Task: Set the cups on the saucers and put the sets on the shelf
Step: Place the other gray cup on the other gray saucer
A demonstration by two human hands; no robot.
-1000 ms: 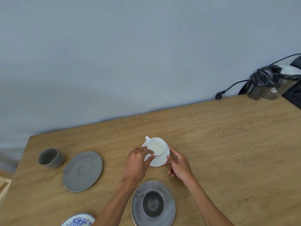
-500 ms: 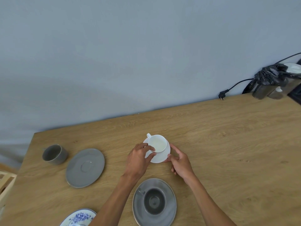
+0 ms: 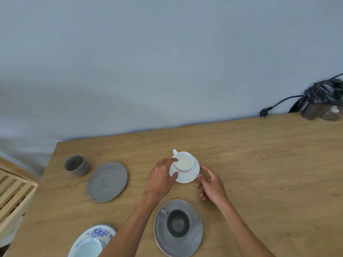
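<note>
A white cup (image 3: pixel 184 160) stands on a white saucer (image 3: pixel 189 175) in the middle of the wooden table (image 3: pixel 259 173). My left hand (image 3: pixel 162 178) pinches the saucer's left rim, with a finger by the cup. My right hand (image 3: pixel 211 185) touches the saucer's right rim with its fingertips. Nearer me a dark grey cup (image 3: pixel 177 222) sits on a grey saucer (image 3: pixel 194 243). A bare grey saucer (image 3: pixel 107 181) lies to the left, with a loose grey cup (image 3: pixel 76 165) beyond it. A pale cup (image 3: pixel 87 248) sits on a blue-patterned saucer (image 3: pixel 98 232) at the bottom edge.
A slatted wooden shelf (image 3: pixel 13 193) stands off the table's left edge. At the back right corner a container wrapped in black plastic (image 3: pixel 323 101) stands by the wall, its cable and plug (image 3: pixel 264 113) hanging over the table's far edge.
The view has shifted so everything sits further right and the shelf and pale cup come into sight. Both hands stay at the white saucer's rim; the left fingers have spread a little.
</note>
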